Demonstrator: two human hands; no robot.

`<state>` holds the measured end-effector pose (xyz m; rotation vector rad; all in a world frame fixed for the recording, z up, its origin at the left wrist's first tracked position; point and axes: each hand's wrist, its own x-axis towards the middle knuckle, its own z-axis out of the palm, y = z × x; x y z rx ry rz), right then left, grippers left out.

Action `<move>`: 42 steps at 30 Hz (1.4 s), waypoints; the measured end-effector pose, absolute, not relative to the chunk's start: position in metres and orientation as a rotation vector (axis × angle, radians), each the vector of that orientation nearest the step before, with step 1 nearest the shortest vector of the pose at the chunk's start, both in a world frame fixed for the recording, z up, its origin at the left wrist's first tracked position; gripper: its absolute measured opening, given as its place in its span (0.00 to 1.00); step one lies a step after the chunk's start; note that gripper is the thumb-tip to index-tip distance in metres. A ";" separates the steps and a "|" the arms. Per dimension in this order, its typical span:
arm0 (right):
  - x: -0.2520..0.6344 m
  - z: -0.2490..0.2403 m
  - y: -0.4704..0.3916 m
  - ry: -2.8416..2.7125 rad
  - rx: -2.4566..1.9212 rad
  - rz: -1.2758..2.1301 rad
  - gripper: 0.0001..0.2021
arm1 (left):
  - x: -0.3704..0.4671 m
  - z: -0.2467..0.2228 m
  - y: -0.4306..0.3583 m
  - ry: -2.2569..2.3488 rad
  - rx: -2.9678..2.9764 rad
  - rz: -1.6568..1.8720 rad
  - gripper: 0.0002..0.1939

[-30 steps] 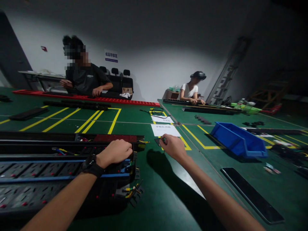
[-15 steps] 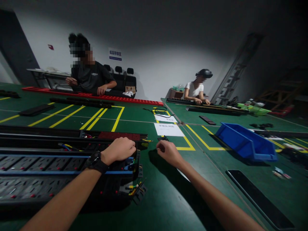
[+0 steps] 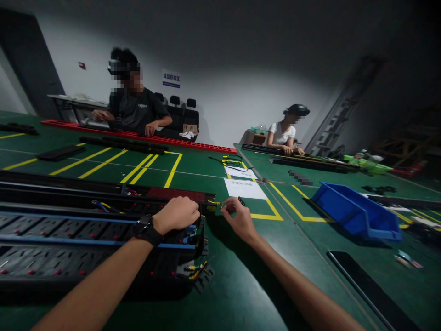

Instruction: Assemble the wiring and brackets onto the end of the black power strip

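Note:
Several long black power strips (image 3: 44,266) with rows of sockets, red dots and blue edges lie side by side at the left. My left hand (image 3: 181,213), a black watch on its wrist, is closed over the end of the rearmost strip, its fingertips partly hidden. Just beyond it lies a dark red plate (image 3: 165,195). A yellow wire (image 3: 214,202) sticks out of that strip's end. My right hand (image 3: 239,216) pinches at the wire's tip with thumb and forefinger. Loose wire ends (image 3: 196,269) stick out from the front strip beside a black end piece (image 3: 206,276).
A blue bin (image 3: 354,211) and a phone-like black slab (image 3: 372,289) are at the right. White paper labels (image 3: 244,188) lie ahead. Across the green table, one person (image 3: 138,110) works at a red rail (image 3: 193,143) and another (image 3: 284,133) at black strips.
My right hand has come up to the yellow wire at the strip's end and now pinches near its tip. My left hand stays on the strip. The view has shifted slightly.

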<state>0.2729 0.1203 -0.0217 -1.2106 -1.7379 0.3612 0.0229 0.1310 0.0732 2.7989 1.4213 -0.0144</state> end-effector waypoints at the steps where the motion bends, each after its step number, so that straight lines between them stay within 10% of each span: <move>1: 0.272 -0.022 0.120 -1.745 -1.208 0.357 0.08 | 0.023 0.073 0.131 1.421 2.801 -0.016 0.20; 42: 0.349 -0.016 0.158 -1.552 -1.487 -0.067 0.13 | 0.024 0.076 0.134 1.426 2.794 -0.103 0.19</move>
